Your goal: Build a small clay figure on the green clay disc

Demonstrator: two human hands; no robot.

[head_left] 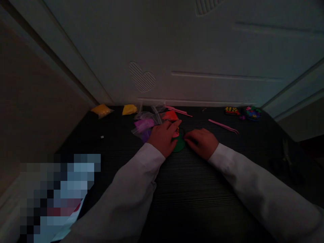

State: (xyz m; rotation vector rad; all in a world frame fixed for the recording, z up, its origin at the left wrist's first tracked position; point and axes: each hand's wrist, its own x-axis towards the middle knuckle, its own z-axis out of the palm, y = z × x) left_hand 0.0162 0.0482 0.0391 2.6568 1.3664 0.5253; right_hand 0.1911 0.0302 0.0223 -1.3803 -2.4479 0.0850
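In the middle of the dark table lies a flat, rounded green piece (179, 144), with a small pink part (175, 134) on its upper side. My left hand (163, 137) curls over its left side, the thumb against the green surface and the fingers reaching past the pink part. Just off the right edge is my right hand (201, 141), its fingers closed in a pinch. Whatever may be between those fingertips is too dark and small to make out. Beyond my left hand lie a red packet (170, 115) and a magenta packet (144, 125), with a purple packet (146, 136) partly hidden.
Orange (101, 110) and yellow packets (129, 109) lie at the back left. Pink tweezers (223, 126) rest at right, with more pink tools (178, 111) behind. Small colourful pieces (252, 113) stand back right. Scissors (286, 155) lie far right. A white panel closes the back.
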